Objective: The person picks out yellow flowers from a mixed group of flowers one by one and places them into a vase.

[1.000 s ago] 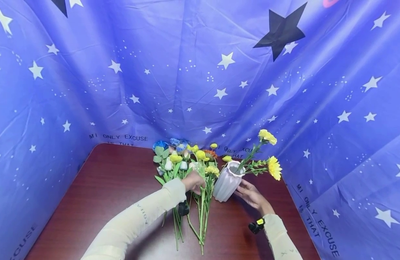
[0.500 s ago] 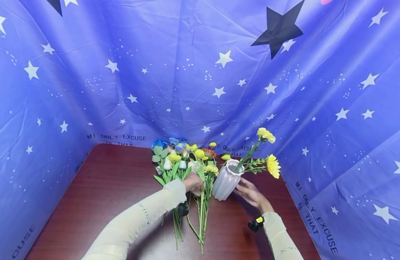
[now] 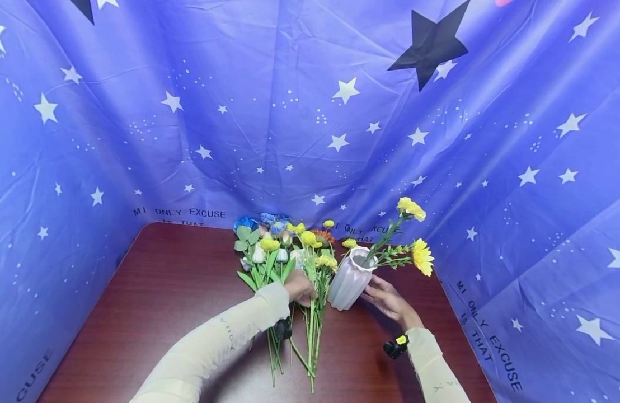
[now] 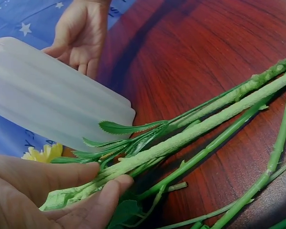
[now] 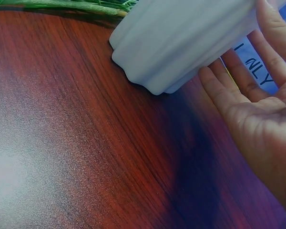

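In the head view a whitish fluted vase [image 3: 351, 280] leans over, with yellow flowers [image 3: 422, 256] sticking out of its mouth to the right. My right hand [image 3: 390, 305] holds it from the right side; in the right wrist view the thumb lies along the vase wall and the fingers [image 5: 219, 88] reach behind it. Left of the vase, my left hand [image 3: 301, 286] is down among the flowers lying on the table. The left wrist view shows its thumb and finger pinching a thick green flower stem [image 4: 181, 138]. The flower head on that stem is out of that view.
A spread of artificial flowers lies around my left hand: blue blooms [image 3: 245, 224], white tulips [image 3: 258, 254], yellow ones and an orange one [image 3: 324, 237]. Their stems [image 3: 312, 341] point toward me on the brown table [image 3: 154, 291]. A blue starry curtain [image 3: 269, 112] surrounds the table.
My left hand has shifted very slightly among the stems. The right hand and the tilted vase stay about where they were; the whole head view has drifted a little.
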`<control>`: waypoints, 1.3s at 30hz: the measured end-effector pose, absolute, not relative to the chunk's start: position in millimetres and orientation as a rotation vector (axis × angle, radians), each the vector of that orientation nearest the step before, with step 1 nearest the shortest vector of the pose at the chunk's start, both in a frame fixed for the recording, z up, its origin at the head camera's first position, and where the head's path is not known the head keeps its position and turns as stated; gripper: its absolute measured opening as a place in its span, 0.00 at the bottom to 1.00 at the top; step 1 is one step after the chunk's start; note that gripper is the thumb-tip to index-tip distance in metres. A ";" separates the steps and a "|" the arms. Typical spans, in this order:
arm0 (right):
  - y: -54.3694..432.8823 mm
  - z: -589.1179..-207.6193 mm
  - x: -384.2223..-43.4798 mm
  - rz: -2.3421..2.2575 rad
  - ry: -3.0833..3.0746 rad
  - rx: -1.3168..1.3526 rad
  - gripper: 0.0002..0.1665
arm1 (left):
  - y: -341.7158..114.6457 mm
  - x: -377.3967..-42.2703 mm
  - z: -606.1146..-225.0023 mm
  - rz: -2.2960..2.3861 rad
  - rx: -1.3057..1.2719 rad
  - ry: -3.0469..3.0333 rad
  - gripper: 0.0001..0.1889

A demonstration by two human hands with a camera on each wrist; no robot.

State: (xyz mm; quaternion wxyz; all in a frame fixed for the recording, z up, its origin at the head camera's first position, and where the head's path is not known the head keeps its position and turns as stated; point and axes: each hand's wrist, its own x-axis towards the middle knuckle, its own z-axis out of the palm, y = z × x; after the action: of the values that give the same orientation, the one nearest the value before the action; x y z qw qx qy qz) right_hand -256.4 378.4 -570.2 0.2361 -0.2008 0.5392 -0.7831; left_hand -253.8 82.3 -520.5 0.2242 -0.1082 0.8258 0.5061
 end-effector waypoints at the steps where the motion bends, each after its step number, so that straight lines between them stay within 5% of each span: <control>1: 378.4 -570.3 -256.4 -2.149 1.479 -0.548 0.31 | 82.3 -254.1 -522.1 1.409 -0.296 2.273 0.09; 39: 378.5 -569.0 -255.1 -2.148 1.502 -0.544 0.27 | 73.2 -254.0 -494.9 1.603 -0.258 2.142 0.06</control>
State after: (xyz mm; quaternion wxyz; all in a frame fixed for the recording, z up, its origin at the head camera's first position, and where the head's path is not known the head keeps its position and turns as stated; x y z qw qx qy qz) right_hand -255.1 378.5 -569.0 0.2304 -0.1976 0.5461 -0.7808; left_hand -254.0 73.2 -494.9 0.2250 -0.0934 0.7765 0.5812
